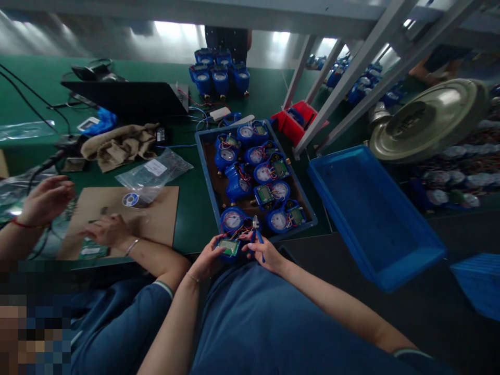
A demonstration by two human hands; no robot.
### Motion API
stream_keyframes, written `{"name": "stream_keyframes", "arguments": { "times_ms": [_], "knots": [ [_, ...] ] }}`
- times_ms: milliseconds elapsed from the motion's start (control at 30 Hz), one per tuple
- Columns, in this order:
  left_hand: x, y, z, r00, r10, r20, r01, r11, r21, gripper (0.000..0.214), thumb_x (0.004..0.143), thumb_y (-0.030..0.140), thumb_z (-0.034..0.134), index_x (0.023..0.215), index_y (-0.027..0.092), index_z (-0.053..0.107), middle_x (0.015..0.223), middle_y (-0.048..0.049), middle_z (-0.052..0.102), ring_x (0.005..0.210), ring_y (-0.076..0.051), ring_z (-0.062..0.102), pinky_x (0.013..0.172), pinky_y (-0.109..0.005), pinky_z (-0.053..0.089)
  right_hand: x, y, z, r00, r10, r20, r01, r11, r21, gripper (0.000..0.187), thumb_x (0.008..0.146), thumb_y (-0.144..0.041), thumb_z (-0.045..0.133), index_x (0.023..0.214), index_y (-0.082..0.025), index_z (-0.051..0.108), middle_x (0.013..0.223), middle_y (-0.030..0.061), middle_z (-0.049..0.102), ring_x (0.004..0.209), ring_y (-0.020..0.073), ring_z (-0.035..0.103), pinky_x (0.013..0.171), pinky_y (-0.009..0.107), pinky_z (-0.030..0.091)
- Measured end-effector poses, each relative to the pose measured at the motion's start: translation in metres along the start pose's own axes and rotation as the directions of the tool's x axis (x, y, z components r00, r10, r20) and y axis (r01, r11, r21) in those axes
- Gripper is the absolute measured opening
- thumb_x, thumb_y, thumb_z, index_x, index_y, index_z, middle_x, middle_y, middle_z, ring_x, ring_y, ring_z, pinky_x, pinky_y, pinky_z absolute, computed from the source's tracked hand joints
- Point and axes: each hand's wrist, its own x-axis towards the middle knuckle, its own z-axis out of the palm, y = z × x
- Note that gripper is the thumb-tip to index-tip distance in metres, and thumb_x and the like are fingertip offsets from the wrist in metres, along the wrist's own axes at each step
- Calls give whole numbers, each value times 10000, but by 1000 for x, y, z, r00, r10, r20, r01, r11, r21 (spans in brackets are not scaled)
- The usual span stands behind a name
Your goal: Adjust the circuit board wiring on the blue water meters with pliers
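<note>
My left hand point(207, 259) is closed on a green circuit board with a display point(228, 247), thumb over its left edge. Thin coloured wires run from the board toward a blue water meter point(233, 219) at the near left of the blue crate point(205, 172). In my right hand point(269, 256) is a pair of blue-handled cutting pliers point(255, 237), jaws pointing up and away, just right of the board and close to the wires. Several more blue meters with white dials and wired boards lie in the crate. Whether the jaws touch a wire is too small to tell.
An empty-looking blue tray point(375, 208) lies right of the crate, below a large pale green lamp-like disc point(433, 120). A red bin point(300, 122) stands behind, near metal posts. At left, a co-worker's hands point(107, 229) are over a cardboard sheet point(166, 219), before a laptop point(125, 99).
</note>
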Motion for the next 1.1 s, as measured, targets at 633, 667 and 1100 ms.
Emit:
{"name": "stream_keyframes", "arguments": {
  "times_ms": [633,667,1100],
  "knots": [
    [9,-39,-7,923,270,-275,-208,949,235,787,559,333,763,1226,219,361,1124,-84,528,1032,-224,545,983,-417,377,-11,-3,9,897,34,440,233,811,-537,289,626,-121,593,896,-146,491,1352,98,285,904,130,530,896,299,385],
    [9,-37,-9,928,273,-254,-212,947,242,790,550,325,768,1219,222,360,1115,-80,526,1018,-223,548,977,-424,380,-12,-4,10,899,25,438,281,734,-618,250,638,-92,573,872,-140,501,1384,96,252,1000,156,503,952,305,352],
    [9,4,-4,938,304,-163,-209,877,432,777,508,263,772,1169,185,370,1085,-80,529,1010,-224,533,965,-398,390,-36,-17,-17,993,-71,91,104,212,-972,465,602,-67,541,1064,-104,515,1015,114,513,949,246,477,876,396,393]
  ]
}}
